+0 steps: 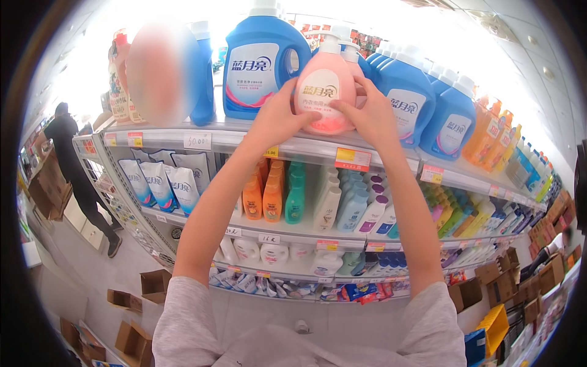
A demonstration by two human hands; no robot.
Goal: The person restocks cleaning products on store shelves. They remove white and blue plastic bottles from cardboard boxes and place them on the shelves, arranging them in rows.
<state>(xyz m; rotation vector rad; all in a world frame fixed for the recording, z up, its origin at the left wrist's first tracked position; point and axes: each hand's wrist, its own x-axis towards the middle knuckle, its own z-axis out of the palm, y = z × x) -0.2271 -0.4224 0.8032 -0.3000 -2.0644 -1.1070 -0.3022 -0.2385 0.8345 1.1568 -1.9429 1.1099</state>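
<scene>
Both my arms reach up to the top shelf (244, 134), where a pink pump bottle (323, 82) stands near the front edge. My left hand (284, 113) is closed against its left side, thumb across the label. On the other side, my right hand (370, 110) wraps the bottle with its thumb on the front. A second pink pump bottle (351, 54) shows just behind, partly hidden. To the left is a large blue detergent jug (257, 46) with a white cap; more blue jugs (406, 79) line up to the right.
Lower shelves hold white-and-blue pouches (162, 183), orange bottles (262, 196) and green bottles (296, 199). Orange pump bottles (486, 137) stand farther right. Open cardboard boxes (134, 339) lie on the floor, and a yellow crate (494, 327) is at lower right. A person in dark clothes (70, 162) carries cardboard at left.
</scene>
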